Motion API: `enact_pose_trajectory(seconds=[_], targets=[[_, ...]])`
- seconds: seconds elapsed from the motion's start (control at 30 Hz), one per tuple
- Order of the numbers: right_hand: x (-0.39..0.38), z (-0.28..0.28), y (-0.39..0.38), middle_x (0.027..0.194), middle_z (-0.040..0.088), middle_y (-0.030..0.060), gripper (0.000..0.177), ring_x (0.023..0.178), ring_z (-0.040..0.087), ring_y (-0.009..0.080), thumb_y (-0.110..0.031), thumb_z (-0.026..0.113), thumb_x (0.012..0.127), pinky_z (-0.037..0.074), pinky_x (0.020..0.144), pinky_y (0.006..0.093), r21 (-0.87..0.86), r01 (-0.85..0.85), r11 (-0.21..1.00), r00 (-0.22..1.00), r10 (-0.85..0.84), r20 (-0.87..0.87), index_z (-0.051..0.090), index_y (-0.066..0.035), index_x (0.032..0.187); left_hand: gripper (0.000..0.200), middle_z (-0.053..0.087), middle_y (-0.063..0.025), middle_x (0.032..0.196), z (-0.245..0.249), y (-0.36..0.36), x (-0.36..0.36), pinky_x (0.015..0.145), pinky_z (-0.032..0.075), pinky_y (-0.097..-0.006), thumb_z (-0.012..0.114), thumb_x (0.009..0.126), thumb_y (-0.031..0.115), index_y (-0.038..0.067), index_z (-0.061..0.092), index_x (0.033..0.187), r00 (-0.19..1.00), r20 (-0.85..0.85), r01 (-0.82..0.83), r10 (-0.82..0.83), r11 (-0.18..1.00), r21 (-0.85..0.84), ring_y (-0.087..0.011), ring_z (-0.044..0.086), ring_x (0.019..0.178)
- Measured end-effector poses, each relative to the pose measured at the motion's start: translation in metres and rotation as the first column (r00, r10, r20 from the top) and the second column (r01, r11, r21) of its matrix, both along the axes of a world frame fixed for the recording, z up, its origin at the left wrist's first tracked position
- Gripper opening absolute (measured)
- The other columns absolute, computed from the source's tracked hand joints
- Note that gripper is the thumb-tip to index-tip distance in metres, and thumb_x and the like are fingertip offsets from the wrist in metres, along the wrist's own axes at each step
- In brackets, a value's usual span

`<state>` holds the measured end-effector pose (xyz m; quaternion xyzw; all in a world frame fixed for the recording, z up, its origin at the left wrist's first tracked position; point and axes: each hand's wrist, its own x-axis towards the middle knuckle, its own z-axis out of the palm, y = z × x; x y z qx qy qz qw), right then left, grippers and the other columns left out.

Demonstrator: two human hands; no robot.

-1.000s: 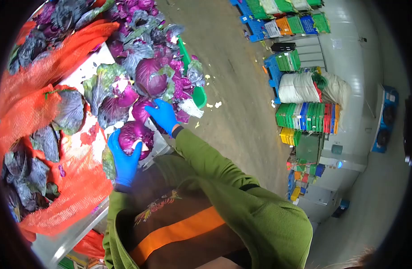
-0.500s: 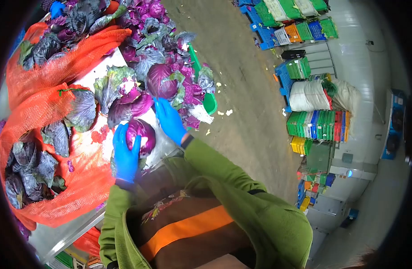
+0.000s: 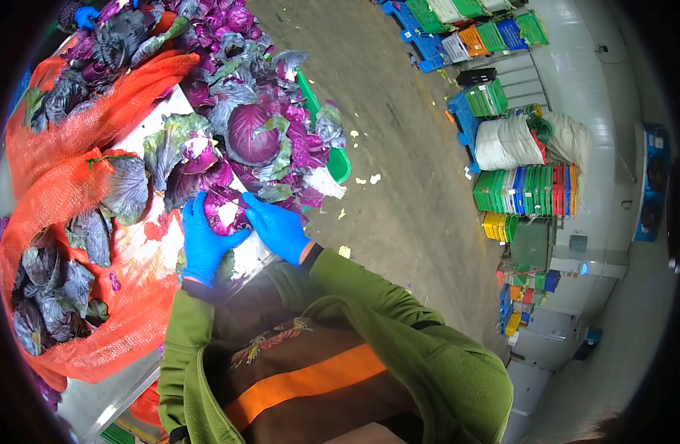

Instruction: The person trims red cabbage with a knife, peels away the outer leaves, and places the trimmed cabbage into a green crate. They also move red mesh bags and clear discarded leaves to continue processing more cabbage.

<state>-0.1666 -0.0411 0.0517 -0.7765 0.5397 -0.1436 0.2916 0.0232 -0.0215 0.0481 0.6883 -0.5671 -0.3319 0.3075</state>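
A red cabbage (image 3: pixel 227 213) with a pale cut stem end facing up sits between my blue-gloved hands. My left hand (image 3: pixel 205 240) curves round its left and near side, thumb stretched across the front. On the right side, my right hand (image 3: pixel 277 229) presses its fingers against the same cabbage. Just beyond lie loose purple leaves (image 3: pixel 220 175) and a ragged leaf with a green edge (image 3: pixel 170 144). A larger whole red cabbage (image 3: pixel 253 134) rests on the leaf pile farther off. The underside of the held cabbage is hidden by my hands.
Orange mesh sacks (image 3: pixel 73 196) with dark outer leaves (image 3: pixel 55 292) cover the left of the table. A green crate (image 3: pixel 340 166) edges the leaf heap (image 3: pixel 229 44). Another person's blue glove (image 3: pixel 86 17) shows at top left. Stacked crates (image 3: pixel 521 190) stand across the floor.
The cabbage has turned so its pale stem end faces up. My right hand has come down onto its right side; my left hand has shifted its grip. The view has moved slightly.
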Motion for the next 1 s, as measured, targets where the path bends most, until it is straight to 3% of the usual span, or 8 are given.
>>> enact_pose_trajectory(seconds=[0.23,0.43,0.53,0.63,0.73,0.83,0.93,1.0], targets=[[0.005,0.010,0.004,0.107,0.067,0.0157,0.048,0.093,0.066,0.0327,-0.033,0.052,0.099,0.052,0.073,0.0428,0.080,0.037,0.996,0.994,-0.029,-0.105,0.046,-0.012,0.142,0.116,0.040,-0.0241,0.133,0.003,-0.003,-0.002,0.104,0.040,-0.0473,0.093,0.046,0.044,0.002,0.038,0.140,0.999,-0.047,-0.025,0.028,0.997,0.072,-0.0407,0.043,0.123],[0.015,0.003,-0.006,0.092,0.067,0.0156,0.052,0.078,0.065,0.0327,-0.035,0.053,0.096,0.052,0.062,0.0447,-0.074,0.012,0.997,0.964,-0.031,-0.265,0.044,-0.007,0.140,0.114,0.041,-0.0239,0.133,-0.009,-0.002,-0.008,0.105,0.039,-0.0492,0.093,0.047,0.042,0.002,0.038,0.140,0.998,0.012,-0.055,0.055,0.998,0.005,-0.0409,0.043,0.123],[0.018,0.001,-0.020,0.098,0.068,0.0147,0.047,0.087,0.066,0.0321,-0.035,0.051,0.098,0.052,0.067,0.0434,0.087,0.060,0.994,0.950,-0.030,-0.312,0.049,-0.011,0.139,0.111,0.041,-0.0232,0.133,-0.006,0.005,-0.010,0.105,0.038,-0.0489,0.092,0.049,0.039,0.002,0.039,0.139,0.998,0.033,-0.055,0.056,0.998,-0.042,-0.0404,0.043,0.124],[0.003,-0.034,-0.053,0.108,0.068,0.0194,0.050,0.096,0.065,0.0379,-0.040,0.047,0.101,0.052,0.076,0.0432,0.039,0.314,0.949,0.940,-0.317,0.124,0.053,-0.001,0.132,0.111,0.035,-0.0250,0.142,0.012,0.025,-0.011,0.112,0.031,-0.0500,0.093,0.049,0.033,0.005,0.037,0.141,1.000,0.012,0.003,-0.003,1.000,0.013,-0.0422,0.035,0.133],[0.011,-0.019,-0.054,0.106,0.065,0.0265,0.060,0.096,0.064,0.0426,-0.049,0.058,0.093,0.052,0.080,0.0452,0.129,0.245,0.961,0.945,-0.266,0.187,0.051,-0.003,0.132,0.115,0.033,-0.0243,0.146,-0.005,0.034,-0.003,0.114,0.029,-0.0486,0.094,0.048,0.033,0.006,0.035,0.143,1.000,0.013,0.005,-0.005,1.000,-0.014,-0.0414,0.032,0.137],[0.016,-0.030,-0.060,0.097,0.067,0.0241,0.057,0.089,0.065,0.0416,-0.047,0.069,0.085,0.052,0.074,0.0458,0.191,0.240,0.952,0.950,-0.271,0.156,0.056,-0.003,0.120,0.115,0.037,-0.0204,0.145,-0.011,0.029,0.003,0.113,0.032,-0.0480,0.095,0.048,0.032,0.007,0.036,0.143,0.996,-0.093,-0.010,-0.009,0.977,-0.212,-0.0399,0.036,0.135],[0.024,-0.065,-0.087,0.081,0.064,0.0175,0.044,0.074,0.064,0.0367,-0.037,0.076,0.080,0.048,0.065,0.0474,0.056,0.325,0.944,0.943,-0.328,0.050,0.053,-0.004,0.098,0.114,0.039,-0.0194,0.144,-0.011,0.034,0.010,0.113,0.033,-0.0438,0.095,0.049,0.031,0.004,0.035,0.142,0.964,-0.263,-0.056,0.026,0.992,-0.109,-0.0346,0.039,0.135],[0.022,-0.081,-0.112,0.085,0.066,0.0171,0.054,0.077,0.065,0.0338,-0.039,0.076,0.081,0.049,0.069,0.0444,0.173,0.452,0.875,0.848,-0.482,0.220,0.055,-0.004,0.116,0.114,0.040,-0.0192,0.143,-0.008,0.034,0.014,0.113,0.034,-0.0426,0.096,0.049,0.030,0.004,0.035,0.142,0.948,-0.314,-0.083,0.051,0.992,-0.090,-0.0331,0.040,0.135]])
